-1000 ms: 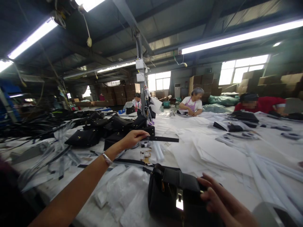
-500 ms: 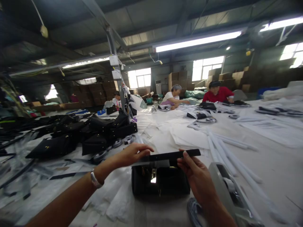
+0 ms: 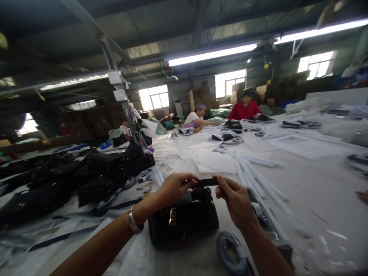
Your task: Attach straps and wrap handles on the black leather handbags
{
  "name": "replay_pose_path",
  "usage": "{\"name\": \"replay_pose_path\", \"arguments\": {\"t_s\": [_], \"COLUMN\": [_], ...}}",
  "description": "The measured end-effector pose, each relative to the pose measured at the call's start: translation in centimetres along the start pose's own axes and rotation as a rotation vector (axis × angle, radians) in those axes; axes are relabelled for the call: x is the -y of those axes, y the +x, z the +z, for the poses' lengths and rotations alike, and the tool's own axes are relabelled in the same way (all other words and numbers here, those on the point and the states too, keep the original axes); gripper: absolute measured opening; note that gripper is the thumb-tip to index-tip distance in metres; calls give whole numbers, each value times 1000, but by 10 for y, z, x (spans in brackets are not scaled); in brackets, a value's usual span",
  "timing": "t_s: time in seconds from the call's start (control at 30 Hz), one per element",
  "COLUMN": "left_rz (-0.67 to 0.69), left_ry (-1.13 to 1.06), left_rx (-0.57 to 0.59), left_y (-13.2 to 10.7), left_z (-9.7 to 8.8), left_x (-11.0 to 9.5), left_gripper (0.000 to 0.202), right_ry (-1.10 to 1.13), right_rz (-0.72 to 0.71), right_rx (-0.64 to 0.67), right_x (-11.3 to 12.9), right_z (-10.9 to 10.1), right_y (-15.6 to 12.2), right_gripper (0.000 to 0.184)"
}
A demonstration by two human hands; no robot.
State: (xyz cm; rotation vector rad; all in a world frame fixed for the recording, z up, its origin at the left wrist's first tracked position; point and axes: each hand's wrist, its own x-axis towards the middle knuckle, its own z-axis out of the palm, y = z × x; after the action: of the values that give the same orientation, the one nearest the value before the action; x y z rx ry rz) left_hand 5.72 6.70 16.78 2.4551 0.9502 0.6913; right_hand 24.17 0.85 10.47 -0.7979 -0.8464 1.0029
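Note:
A short black strip is stretched between my two hands, just above a black handbag. My left hand pinches the strip's left end, and my right hand grips the right end between thumb and fingers. The handbag stands upright on the table with a gold clasp on its front; its top is partly hidden by my left hand and the strip. A wrapped grey coiled strap lies beside my right forearm. Behind that forearm sits a tape dispenser, partly covered.
Black bags are heaped on the left. White paper sheets and rolled white tubes lie beyond my hands. Two people, one in a red top, work across the table. Another person's hand shows at the right edge.
My view has swung to the right. My hands have come closer together along the strip, and less of it shows. A person's hand has appeared at the right edge.

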Motion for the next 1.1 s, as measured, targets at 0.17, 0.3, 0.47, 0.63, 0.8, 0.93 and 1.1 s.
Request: {"name": "replay_pose_path", "arguments": {"t_s": [0.17, 0.3, 0.47, 0.63, 0.8, 0.93, 1.1], "left_rz": [16, 41, 27, 13, -8, -11, 25], "left_ry": [-107, -96, -25, 31, 90, 176, 312], "left_rx": [-25, -54, 22, 65, 92, 137, 245], "left_y": [6, 10, 14, 18, 19, 19, 24], "left_z": [13, 16, 15, 24, 26, 23, 20], "left_x": [-3, -1, 4, 6, 7, 5, 3], "left_gripper": [29, 34, 33, 31, 31, 28, 28], "right_ry": [-103, -380, -556, -531, -539, -578, -662], "right_rz": [-12, -126, -86, -116, -151, -221, -296], "right_rx": [8, -58, 192, 255, 287, 243, 152], "right_x": [-9, -34, -66, -79, -77, -76, -82], "right_z": [-7, -28, -53, -54, -52, -47, -37], "right_y": [9, 14, 6, 12, 19, 12, 1], "right_gripper": [39, 38, 36, 38, 27, 21, 16]}}
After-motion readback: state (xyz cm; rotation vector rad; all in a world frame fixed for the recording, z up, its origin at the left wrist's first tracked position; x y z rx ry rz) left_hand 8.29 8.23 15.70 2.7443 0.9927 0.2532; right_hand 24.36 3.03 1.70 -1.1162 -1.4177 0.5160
